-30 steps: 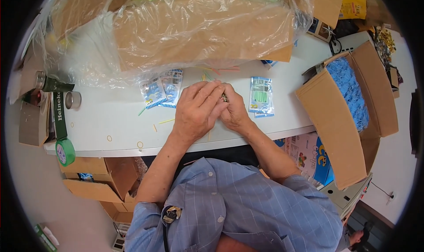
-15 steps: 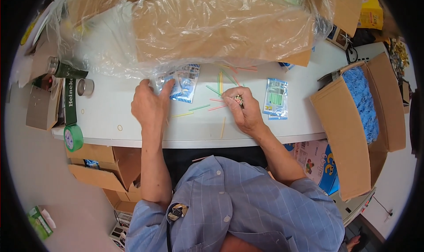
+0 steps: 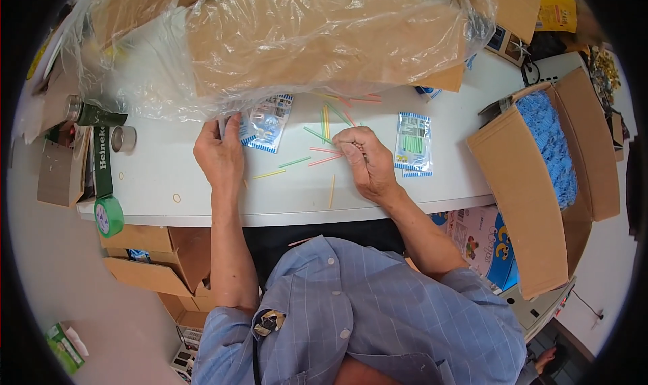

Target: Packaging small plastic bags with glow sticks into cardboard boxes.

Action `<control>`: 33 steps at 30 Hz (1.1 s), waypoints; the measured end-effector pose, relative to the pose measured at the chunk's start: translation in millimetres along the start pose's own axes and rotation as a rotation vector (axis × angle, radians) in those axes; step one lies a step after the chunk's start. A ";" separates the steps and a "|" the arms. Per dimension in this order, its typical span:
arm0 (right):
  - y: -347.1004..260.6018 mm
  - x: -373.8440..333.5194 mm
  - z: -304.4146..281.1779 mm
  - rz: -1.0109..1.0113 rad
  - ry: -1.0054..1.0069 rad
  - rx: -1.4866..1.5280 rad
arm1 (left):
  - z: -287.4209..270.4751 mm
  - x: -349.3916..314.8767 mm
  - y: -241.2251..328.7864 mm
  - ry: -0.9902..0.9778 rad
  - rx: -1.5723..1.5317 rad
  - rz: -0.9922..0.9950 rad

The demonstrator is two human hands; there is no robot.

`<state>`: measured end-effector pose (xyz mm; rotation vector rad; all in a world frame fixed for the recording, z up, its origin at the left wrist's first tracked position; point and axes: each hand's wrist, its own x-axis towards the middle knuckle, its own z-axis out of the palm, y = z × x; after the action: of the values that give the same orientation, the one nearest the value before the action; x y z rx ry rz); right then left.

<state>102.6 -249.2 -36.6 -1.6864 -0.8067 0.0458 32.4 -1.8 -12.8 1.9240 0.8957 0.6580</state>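
Near the edge of the clear plastic sheet, my left hand pinches a small blue-and-silver packet, mostly hidden by the fingers and plastic. Beside it lies a flat blue-and-white packet. My right hand is closed around a bundle of thin coloured sticks, whose ends barely show now. Loose sticks lie between my hands, among them a green stick, a yellow stick and a pink stick. Right of my right hand is a clear-fronted packet with green sticks inside, overlapping another packet.
A large carton draped in clear plastic stands at the back, with many coloured sticks inside. An open box of blue wrappers is at the right. Green tape and a round tin sit near the table's left edge.
My left hand has drawn the small packet slightly left, off the flat packet beside it. My right hand has turned, so the bundle's ends show less. The whole view has shifted a little.
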 end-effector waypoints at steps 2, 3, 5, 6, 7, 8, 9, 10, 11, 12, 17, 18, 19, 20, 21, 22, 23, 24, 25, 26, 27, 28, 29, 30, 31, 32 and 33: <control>-3.9 2.1 -2.8 0.050 -0.068 0.002 | -0.5 0.8 0.4 0.005 -0.025 -0.011; -2.9 1.7 -2.8 0.050 -0.066 0.000 | -0.8 1.7 1.0 0.010 -0.048 -0.022; -0.6 0.4 -1.5 0.050 -0.089 -0.038 | -3.5 2.5 0.5 -0.002 -0.109 -0.028; -1.1 0.6 -1.7 0.050 -0.090 -0.038 | -5.6 2.3 -0.2 -0.012 -0.168 -0.035; -2.1 1.3 -1.9 0.068 -0.088 -0.035 | -8.6 2.1 -1.4 -0.011 -0.169 -0.036; -2.3 1.8 -1.7 0.086 -0.085 -0.032 | -11.5 2.2 -3.1 -0.016 -0.228 -0.070; -2.1 2.0 -1.6 0.087 -0.086 -0.032 | -13.1 2.0 -3.9 -0.022 -0.286 -0.105; -1.9 2.3 -1.5 0.107 -0.089 -0.042 | -12.5 1.1 -3.7 -0.021 -0.287 -0.106; -1.8 2.6 -1.5 0.127 -0.094 -0.051 | -11.4 -0.7 -1.9 0.009 -0.409 -0.139; -1.7 3.1 -2.0 0.127 -0.096 -0.051 | -11.4 -1.8 -0.8 0.039 -0.532 -0.171; 6.9 13.0 -8.9 0.476 0.190 0.591 | -19.5 -14.8 8.3 -0.120 -0.526 -0.318; 9.1 16.2 -11.0 0.477 0.192 0.589 | -20.6 -19.7 11.9 -0.194 -0.488 -0.359; 10.6 19.8 -13.4 0.544 0.272 0.851 | -21.8 -23.9 13.1 -0.197 -0.489 -0.360; 11.3 23.0 -14.9 0.604 0.351 1.114 | -23.8 -27.5 14.4 -0.270 -0.427 -0.348; 12.3 25.3 -15.3 0.603 0.352 1.114 | -24.7 -30.5 16.2 -0.343 -0.364 -0.335; 13.1 27.3 -15.0 0.597 0.367 1.198 | -22.4 -34.3 20.5 -0.370 -0.339 -0.286; 12.6 29.2 -13.7 0.591 0.378 1.285 | -21.4 -35.2 21.1 -0.368 -0.338 -0.286; 10.9 30.6 -12.5 0.591 0.376 1.287 | -20.4 -35.7 20.7 -0.435 -0.331 -0.252; 8.5 32.2 -11.5 0.589 0.366 1.314 | -19.5 -36.6 21.1 -0.502 -0.323 -0.219; 6.1 33.9 -9.2 0.588 0.355 1.342 | -19.0 -37.7 24.5 -0.541 -0.299 -0.208; 3.3 35.6 -6.7 0.589 0.354 1.346 | -17.1 -40.3 26.9 -0.539 -0.296 -0.208; 0.2 37.1 -4.1 0.570 0.329 1.364 | -15.0 -43.6 29.3 -0.558 -0.306 -0.203; -2.6 38.1 -1.9 0.550 0.307 1.382 | -13.1 -47.2 31.4 -0.579 -0.317 -0.198; -4.3 38.8 0.3 0.550 0.308 1.383 | -12.0 -51.2 32.4 -0.594 -0.397 -0.231; -5.6 39.4 2.6 0.529 0.275 1.406 | -9.6 -55.5 31.6 -0.595 -0.395 -0.232; -8.0 40.4 4.3 0.506 0.240 1.429 | -6.7 -60.4 30.1 -0.589 -0.475 -0.276; -11.1 40.9 6.0 0.506 0.240 1.431 | -4.0 -64.6 27.9 -0.581 -0.555 -0.321</control>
<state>125.7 -221.9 -12.9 -0.4490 -0.0130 0.6061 -0.1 -60.9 7.7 1.3170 0.5504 0.1102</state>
